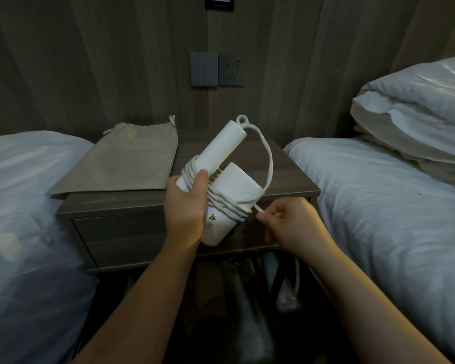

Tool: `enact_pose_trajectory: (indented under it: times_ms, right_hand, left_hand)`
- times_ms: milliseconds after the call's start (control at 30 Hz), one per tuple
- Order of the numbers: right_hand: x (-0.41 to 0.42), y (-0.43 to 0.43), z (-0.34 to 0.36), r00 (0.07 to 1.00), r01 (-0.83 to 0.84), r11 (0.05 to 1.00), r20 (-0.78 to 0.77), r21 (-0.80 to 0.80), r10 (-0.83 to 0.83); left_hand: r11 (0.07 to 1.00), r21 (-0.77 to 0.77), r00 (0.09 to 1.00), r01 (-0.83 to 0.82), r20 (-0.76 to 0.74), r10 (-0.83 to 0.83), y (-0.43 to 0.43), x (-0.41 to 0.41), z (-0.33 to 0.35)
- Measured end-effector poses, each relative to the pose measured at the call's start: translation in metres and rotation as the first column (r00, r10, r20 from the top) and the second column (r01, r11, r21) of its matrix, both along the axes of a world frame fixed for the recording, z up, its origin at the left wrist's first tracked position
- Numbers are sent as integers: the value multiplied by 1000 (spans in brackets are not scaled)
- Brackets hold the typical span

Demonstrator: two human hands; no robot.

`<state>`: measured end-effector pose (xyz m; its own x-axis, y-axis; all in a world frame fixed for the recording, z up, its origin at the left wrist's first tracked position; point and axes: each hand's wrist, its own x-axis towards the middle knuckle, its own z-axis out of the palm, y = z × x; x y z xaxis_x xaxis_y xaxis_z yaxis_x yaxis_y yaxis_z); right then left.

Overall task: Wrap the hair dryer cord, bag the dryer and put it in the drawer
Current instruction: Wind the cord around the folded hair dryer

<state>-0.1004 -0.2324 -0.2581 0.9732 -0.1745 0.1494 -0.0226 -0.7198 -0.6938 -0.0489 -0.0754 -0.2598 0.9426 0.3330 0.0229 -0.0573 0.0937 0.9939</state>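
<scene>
My left hand point(187, 203) grips the white hair dryer point(237, 179) by its body, above the nightstand's front edge, handle pointing up and away. Its white cord point(267, 156) loops from the handle end and is wound in several turns around the body. My right hand point(289, 222) pinches the cord just right of the dryer. The rest of the cord hangs below that hand to the plug point(288, 298) near the floor. A beige drawstring bag point(124, 164) lies flat on the nightstand's left half. The drawer point(121, 232) in the nightstand front is closed.
The wooden nightstand point(289, 177) stands between two beds with white bedding, the left bed point(24, 206) and the right bed point(392, 206). A folded duvet and pillows point(418, 114) sit on the right bed. A switch and wall socket point(217, 69) are on the panel behind.
</scene>
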Motion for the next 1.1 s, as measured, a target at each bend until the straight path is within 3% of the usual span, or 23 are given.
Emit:
enact_pose_trajectory:
  times_ms: [167, 333, 467, 533, 600, 667, 733, 800, 900, 1100]
  right_hand:
    - [-6, 8, 5, 973, -136, 958, -217, -253, 80]
    - [-16, 13, 14, 909, -376, 867, -309, -326, 279]
    - [-26, 1, 30, 861, -487, 807, -336, -333, 381]
    - [-27, -5, 36, 907, -418, 827, -229, -378, 354]
    - [-30, -5, 39, 968, -230, 850, -21, -475, 250]
    - [-33, 0, 38, 956, -22, 813, 225, -582, 187]
    - [-34, 4, 36, 926, 118, 773, 351, -623, 141]
    - [-31, 4, 38, 933, 124, 836, 349, -535, 85]
    - [-26, -6, 41, 972, -77, 980, 207, -181, 115]
    - [-17, -23, 32, 937, -338, 899, 188, 277, 294]
  left_hand:
    - [980, 196, 988, -37, 157, 6, -5, -6, -7]
    - [890, 441, 963, -119, 270, -5, -1, -6, -11]
    - [815, 572, 961, -96, 266, -74, 4, -8, -8]
    - [789, 610, 960, -74, 257, -108, 5, -9, -6]
    - [750, 660, 963, -39, 225, -147, 3, -10, -3]
    - [697, 716, 969, 48, 136, -206, 0, -10, -3]
    - [659, 726, 957, 195, 6, -289, -3, -10, -5]
    - [650, 677, 925, 345, -128, -358, -6, -9, -8]
    - [607, 642, 878, 468, -259, -403, -10, -6, -13]
    - [646, 482, 806, 592, -347, -479, -19, -8, -24]
